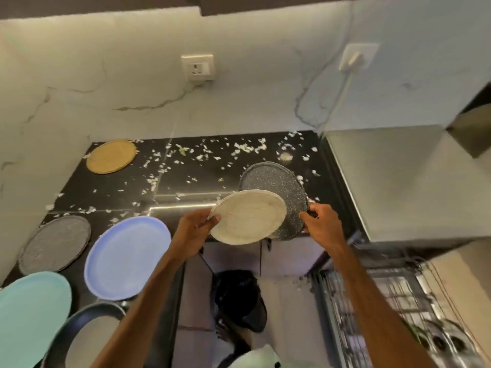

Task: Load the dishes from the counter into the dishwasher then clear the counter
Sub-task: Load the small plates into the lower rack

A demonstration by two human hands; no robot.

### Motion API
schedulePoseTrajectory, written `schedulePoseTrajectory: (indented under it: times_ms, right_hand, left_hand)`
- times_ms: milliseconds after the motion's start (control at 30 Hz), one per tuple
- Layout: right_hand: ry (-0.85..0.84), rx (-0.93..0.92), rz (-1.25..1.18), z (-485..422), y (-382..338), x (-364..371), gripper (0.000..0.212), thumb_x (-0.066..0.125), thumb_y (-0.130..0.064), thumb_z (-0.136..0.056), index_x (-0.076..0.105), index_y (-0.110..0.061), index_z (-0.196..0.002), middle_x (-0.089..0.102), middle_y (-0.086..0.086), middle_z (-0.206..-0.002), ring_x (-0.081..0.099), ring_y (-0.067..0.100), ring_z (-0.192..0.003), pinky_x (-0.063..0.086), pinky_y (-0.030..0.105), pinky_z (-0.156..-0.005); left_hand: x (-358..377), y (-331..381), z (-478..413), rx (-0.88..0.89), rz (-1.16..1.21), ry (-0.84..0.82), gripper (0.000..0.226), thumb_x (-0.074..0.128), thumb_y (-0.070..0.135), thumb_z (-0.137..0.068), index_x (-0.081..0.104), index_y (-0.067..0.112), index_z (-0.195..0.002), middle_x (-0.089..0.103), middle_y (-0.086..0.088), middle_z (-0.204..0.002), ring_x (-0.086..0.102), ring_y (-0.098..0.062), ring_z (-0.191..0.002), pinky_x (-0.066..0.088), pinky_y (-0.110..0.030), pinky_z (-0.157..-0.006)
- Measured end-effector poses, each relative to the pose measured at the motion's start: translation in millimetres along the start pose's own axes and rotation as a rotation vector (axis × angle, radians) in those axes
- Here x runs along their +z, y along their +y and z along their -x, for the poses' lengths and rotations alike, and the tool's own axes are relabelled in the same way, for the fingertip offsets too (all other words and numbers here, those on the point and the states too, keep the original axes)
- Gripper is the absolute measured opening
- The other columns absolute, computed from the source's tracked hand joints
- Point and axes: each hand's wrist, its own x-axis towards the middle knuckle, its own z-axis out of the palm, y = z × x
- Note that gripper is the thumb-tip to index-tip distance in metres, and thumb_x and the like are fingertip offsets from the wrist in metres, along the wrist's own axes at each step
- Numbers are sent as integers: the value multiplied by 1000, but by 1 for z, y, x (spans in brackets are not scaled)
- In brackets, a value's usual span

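My left hand (195, 229) grips the left rim of a cream plate (248, 217), held tilted above the front edge of the black counter (127, 187). My right hand (320, 219) grips the near rim of a dark speckled plate (273, 181), also tilted, partly behind the cream one. On the counter lie a tan plate (111, 156), a grey plate (54, 244), a lavender plate (127, 257), a turquoise plate (32, 317) and a dark-rimmed plate (87, 338). The dishwasher's wire rack (393, 309) is pulled out at lower right.
White food scraps (204, 155) are scattered across the counter, and a few lie on the floor. A black bin (239, 298) stands on the floor below the counter's edge. A steel appliance top (398, 181) sits to the right. Two wall sockets are on the marble backsplash.
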Motion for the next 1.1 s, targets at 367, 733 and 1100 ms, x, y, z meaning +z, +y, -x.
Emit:
schedulePoseTrajectory:
  times_ms: [367, 733, 1100]
  right_hand:
    - [235, 296, -49, 142, 175, -133, 21, 67, -18, -88, 63, -12, -67, 65, 7, -64, 65, 27, -62, 58, 43, -65]
    - [487, 547, -56, 179, 249, -207, 34, 67, -12, -89, 57, -23, -59, 61, -2, -61, 58, 18, -56, 59, 44, -66]
    - [621, 923, -74, 119, 335, -249, 15, 66, -17, -89, 79, -17, -97, 73, 8, -83, 63, 21, -67, 47, 25, -60]
  left_hand:
    - [218, 63, 40, 246, -496, -494, 22, 60, 13, -100, 75, 23, -113, 73, 9, -97, 64, 0, -85, 50, -21, -78]
    - [397, 107, 1, 494, -632, -768, 26, 58, 13, -99, 75, 24, -116, 71, 11, -108, 62, -5, -98, 48, -18, -87]
    - [581, 109, -66, 579, -702, -995, 27, 59, 19, -99, 73, 33, -116, 70, 12, -122, 63, -10, -113, 50, -31, -101]
